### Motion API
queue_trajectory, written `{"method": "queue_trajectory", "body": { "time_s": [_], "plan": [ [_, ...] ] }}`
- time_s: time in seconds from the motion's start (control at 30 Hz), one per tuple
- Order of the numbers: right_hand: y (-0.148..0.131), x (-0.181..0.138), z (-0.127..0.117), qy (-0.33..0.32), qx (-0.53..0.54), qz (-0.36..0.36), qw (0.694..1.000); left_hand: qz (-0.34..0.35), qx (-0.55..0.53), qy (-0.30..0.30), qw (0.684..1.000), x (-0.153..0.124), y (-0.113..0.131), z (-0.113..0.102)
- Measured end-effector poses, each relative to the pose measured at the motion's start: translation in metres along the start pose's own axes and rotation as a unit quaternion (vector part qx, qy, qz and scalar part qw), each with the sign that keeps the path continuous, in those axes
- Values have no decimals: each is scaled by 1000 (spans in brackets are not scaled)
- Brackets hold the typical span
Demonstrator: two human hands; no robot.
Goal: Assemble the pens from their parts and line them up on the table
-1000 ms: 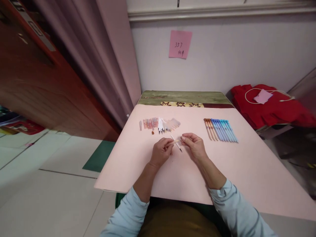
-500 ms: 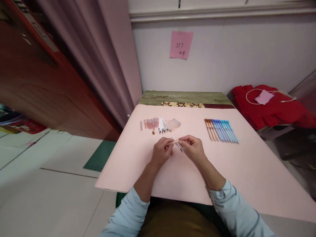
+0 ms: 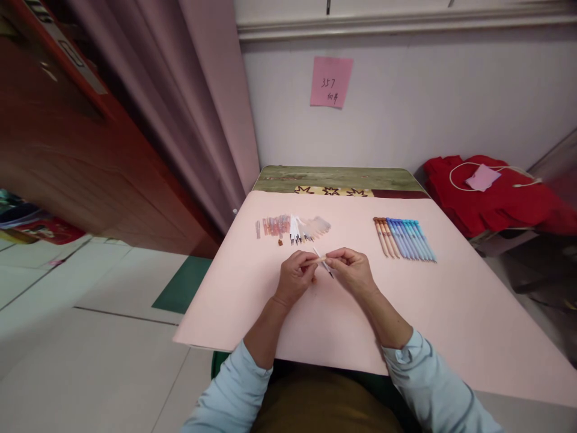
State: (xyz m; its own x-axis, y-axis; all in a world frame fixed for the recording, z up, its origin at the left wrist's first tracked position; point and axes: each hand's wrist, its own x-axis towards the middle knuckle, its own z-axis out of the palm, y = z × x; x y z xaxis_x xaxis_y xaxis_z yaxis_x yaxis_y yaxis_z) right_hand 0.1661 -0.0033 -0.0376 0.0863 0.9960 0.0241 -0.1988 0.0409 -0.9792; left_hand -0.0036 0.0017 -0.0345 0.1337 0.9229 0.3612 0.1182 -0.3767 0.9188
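Pale slim tube [image 3: 321, 259] sits just above the near-middle of the pink-covered table [image 3: 360, 334], bridging the two hands, roughly crosswise to the wearer. Reads as a pen barrel. My guess: very light, stiff thin plastic, smooth enough to roll or slip in dry fingers, not very fragile but could bend or crack if squeezed hard mid-length. Best hold: fingertip pinch near each end, light force, keep it in line.

Left hand [image 3: 294, 278]: fingers curled, thumb and forefinger pinched on the tube's left part; rest of the grip is hidden behind the knuckles. Right hand [image 3: 355, 272]: thumb and forefinger closed at the tube's right end; can't tell if a small part is also between those tips. Hands near each other, small gap, tube spanning it.

White refill [image 3: 329, 272], dark tip toward the wearer, lies slantwise below the tube, partly covered by it. Can't tell if they touch.

Further out: small brown piece [image 3: 280, 242] on its own, then a bunch of white refills [image 3: 294, 230] between pinkish clear pieces [image 3: 276, 225] and a fan of pale tubes [image 3: 321, 225]. Off to the right, a row of pens [image 3: 406, 239], brown-topped then blue, side by side.
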Motion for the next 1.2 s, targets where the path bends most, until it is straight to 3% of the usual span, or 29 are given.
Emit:
{"method": "queue_trajectory", "body": {
  "time_s": [0.27, 0.73, 0.83, 1.03, 1.1, 1.2],
  "plan": [
    [5, 1, -2, -43, 43, 41, 997, -2, -7, -15, 1000, -1, 1, -1],
    [-9, 1, -1, -3, -3, -3, 1000, -78, -88, -22, 993, -1, 8, 2],
    [-9, 1, -1, 12, -11, -13, 1000, -70, -103, 39, 991, 1, 5, -2],
    [0, -2, -1, 21, -114, -40, 992, -81, -104, 274, 953, 8, -12, -15],
    [4, -4, -1, -11, -195, -93, 976, -84, -109, 309, 941, 10, -16, -18],
    [7, -5, -2, -89, -320, -186, 925, -91, -131, 315, 935, 11, -17, -18]
  ]
}}
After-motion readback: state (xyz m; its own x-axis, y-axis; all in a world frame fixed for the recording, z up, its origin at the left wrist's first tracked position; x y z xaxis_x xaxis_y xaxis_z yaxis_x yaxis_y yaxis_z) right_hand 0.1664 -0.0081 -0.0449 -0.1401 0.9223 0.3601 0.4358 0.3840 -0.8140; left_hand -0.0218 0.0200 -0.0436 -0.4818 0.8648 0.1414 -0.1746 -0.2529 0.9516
